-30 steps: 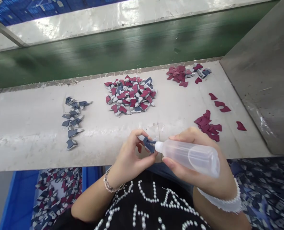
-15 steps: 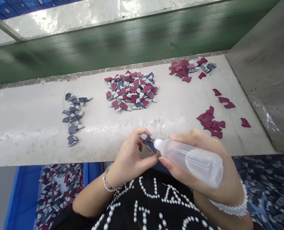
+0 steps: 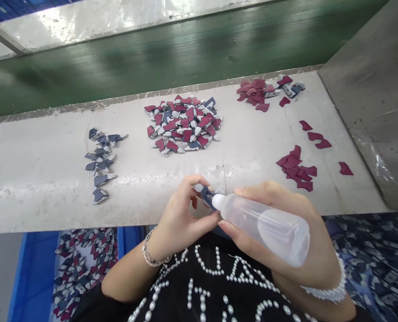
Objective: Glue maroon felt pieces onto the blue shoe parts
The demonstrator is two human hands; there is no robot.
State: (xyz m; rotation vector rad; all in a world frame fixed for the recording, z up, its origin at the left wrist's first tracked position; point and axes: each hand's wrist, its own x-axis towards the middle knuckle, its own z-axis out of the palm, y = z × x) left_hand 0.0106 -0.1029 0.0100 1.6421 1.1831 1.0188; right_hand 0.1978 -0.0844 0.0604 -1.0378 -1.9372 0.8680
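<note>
The navy piece (image 3: pixel 207 198) is pinched in the fingers (image 3: pixel 194 181) of the left hand (image 3: pixel 178 219), held just above the near edge of the surface (image 3: pixel 34 201) and partly hidden by them. The right hand (image 3: pixel 319 255) is clenched around a clear squeeze bottle (image 3: pixel 266 228), with its white nozzle (image 3: pixel 217 201) touching the piece. Little has changed over the last second: the hands have stayed together, and the nozzle remains at the piece.

There is one piece in hand and one bottle. Straight ahead of the hands lies the mixed heap (image 3: pixel 183 125), dozens of red and navy pieces, too many to count exactly. Left of the heap runs a loose navy row (image 3: pixel 100 163) of about a dozen pieces. Right of it are two clusters: a mostly red upper cluster (image 3: pixel 255 94) and a red lower cluster (image 3: pixel 294 165). Four loose red pieces (image 3: pixel 315 136) lie beyond the lower cluster. Below the heap and to the left, a blue crate (image 3: pixel 34 277) holds many more pieces.
</note>
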